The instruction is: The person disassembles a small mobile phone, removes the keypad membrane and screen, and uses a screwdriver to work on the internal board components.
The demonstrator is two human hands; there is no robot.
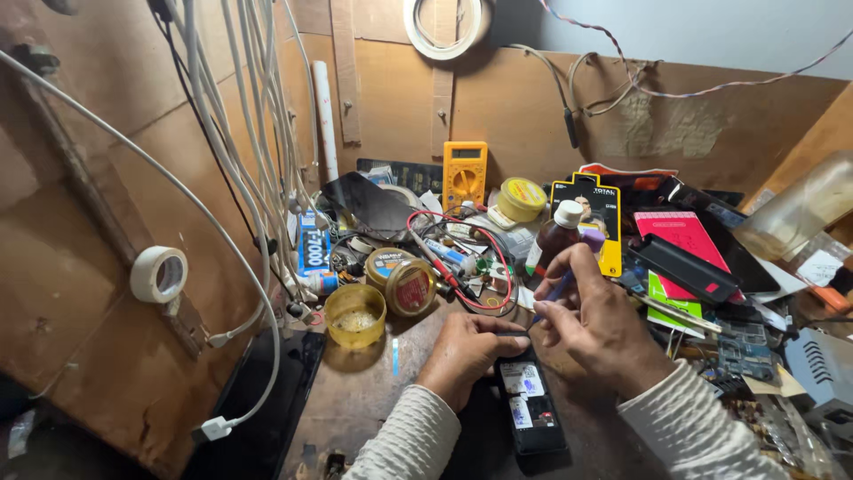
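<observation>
Two hands (533, 342) on opened phone (530, 404); yellow tub (355, 315), multimeter (465, 173) behind

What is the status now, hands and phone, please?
Left hand steadies opened phone. Right hand holds blue tool at its top. Clutter close around.

A yellow meter (465, 173) stands against the back wall, its small grey screen at the top. Right of it, a black-and-yellow card pack (593, 213) leans upright behind a brown bottle (556, 236) with a white cap. A pink pack (682, 238) lies further right, with a green label (668, 298) below it. A blue box (314, 242) stands at the left by the cables. The opened phone (529, 404) on the tabletop bears white stickers, perhaps with blue marks.
</observation>
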